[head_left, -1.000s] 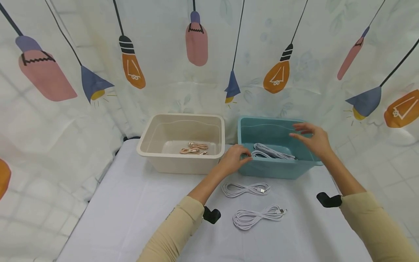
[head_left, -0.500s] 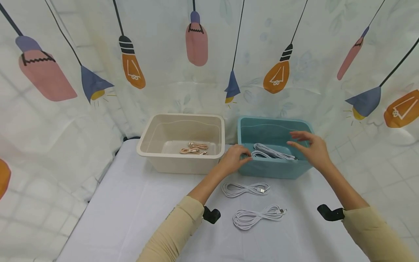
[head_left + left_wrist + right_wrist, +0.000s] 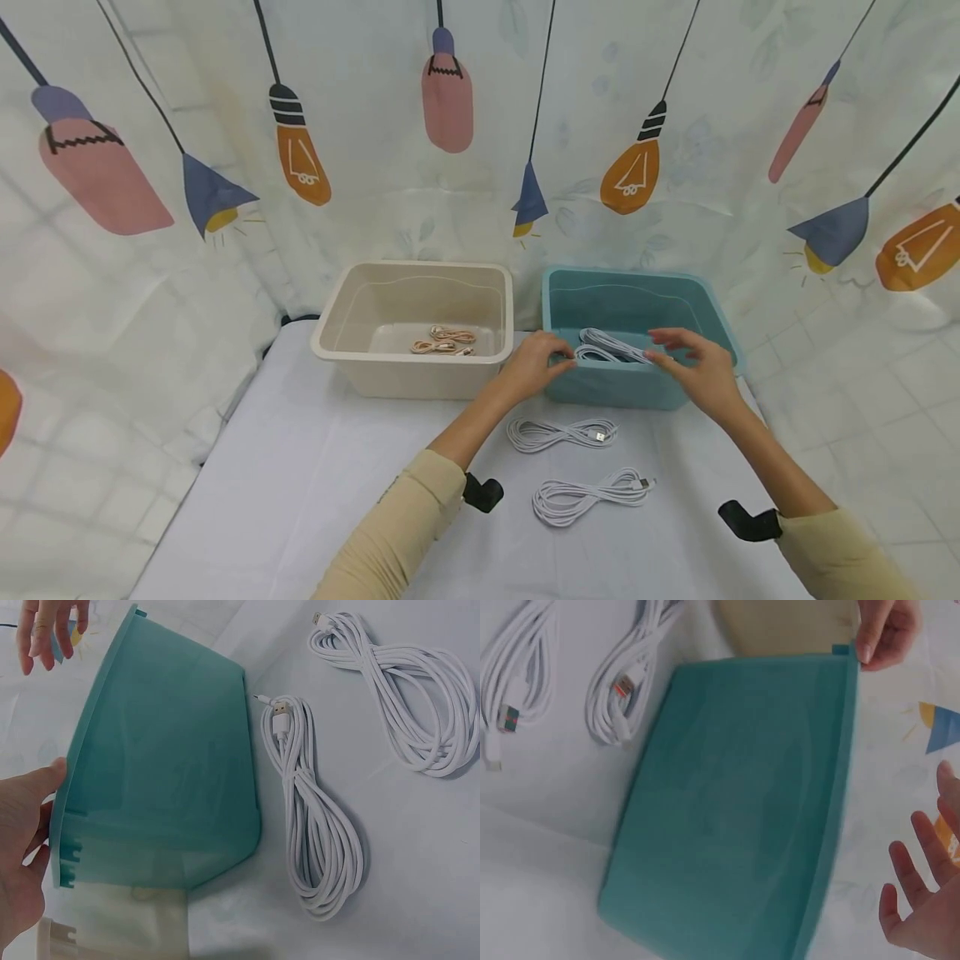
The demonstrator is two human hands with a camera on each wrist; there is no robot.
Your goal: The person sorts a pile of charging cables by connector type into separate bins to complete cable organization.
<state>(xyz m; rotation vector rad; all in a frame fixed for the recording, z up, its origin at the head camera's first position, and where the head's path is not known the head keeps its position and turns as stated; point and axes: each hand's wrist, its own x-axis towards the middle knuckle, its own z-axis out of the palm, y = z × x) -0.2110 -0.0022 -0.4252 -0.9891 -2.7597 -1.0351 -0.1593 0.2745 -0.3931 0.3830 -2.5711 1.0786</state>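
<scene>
My left hand (image 3: pixel 535 364) grips the near left corner of the teal plastic bin (image 3: pixel 622 387). Its thumb lies on the outside of the rim, as the left wrist view shows (image 3: pixel 22 840). Coiled white USB cables (image 3: pixel 607 343) lie inside that bin, partly hidden by its front wall. Above the bin's right part hovers my right hand (image 3: pixel 701 371), fingers spread and holding nothing. Two more coiled white cables, a farther one (image 3: pixel 562 434) and a nearer one (image 3: pixel 592 496), rest on the table in front of the bin.
To the left stands a beige bin (image 3: pixel 420 379) with several small coiled tan cables (image 3: pixel 444 337) in it. A white cloth covers the table (image 3: pixel 300 500). Behind both bins hangs a curtain (image 3: pixel 375 208) printed with lamps and bulbs.
My right hand has moved left and toward me, from the bin's right side to above the cables' right end. The left hand keeps its place on the corner.
</scene>
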